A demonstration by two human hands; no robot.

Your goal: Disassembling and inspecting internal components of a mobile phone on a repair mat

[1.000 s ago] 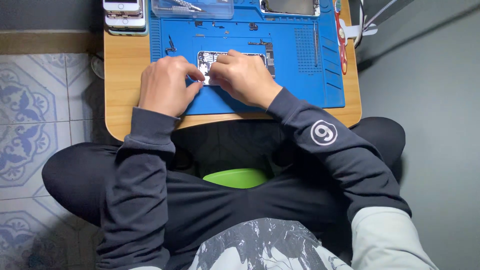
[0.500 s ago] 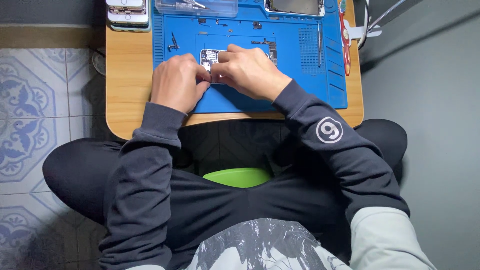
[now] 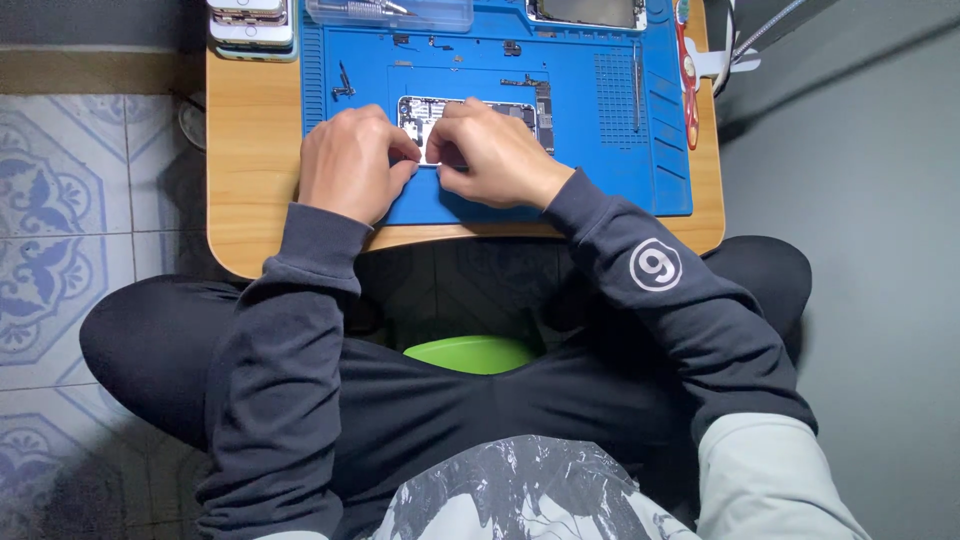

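An opened phone body (image 3: 520, 112) with bare circuitry lies flat on a blue work mat (image 3: 620, 170), which covers a small wooden table (image 3: 250, 150). My left hand (image 3: 350, 165) rests on the phone's left end, fingers curled against its near edge. My right hand (image 3: 495, 155) covers the phone's middle, fingertips pinched at its lower edge close to the left hand's fingers. Whether a small tool or part sits between the fingers is hidden.
A stack of phones (image 3: 250, 25) sits at the table's far left corner. A clear plastic box (image 3: 390, 12) and another phone (image 3: 585, 12) lie along the mat's far edge, red-handled tool (image 3: 688, 80) at the right. Small loose parts (image 3: 343, 85) dot the mat. A green stool (image 3: 470, 352) shows between my legs.
The view has shifted slightly, so the table sits lower in frame. Both hands stay on the phone, fingertips a little closer together.
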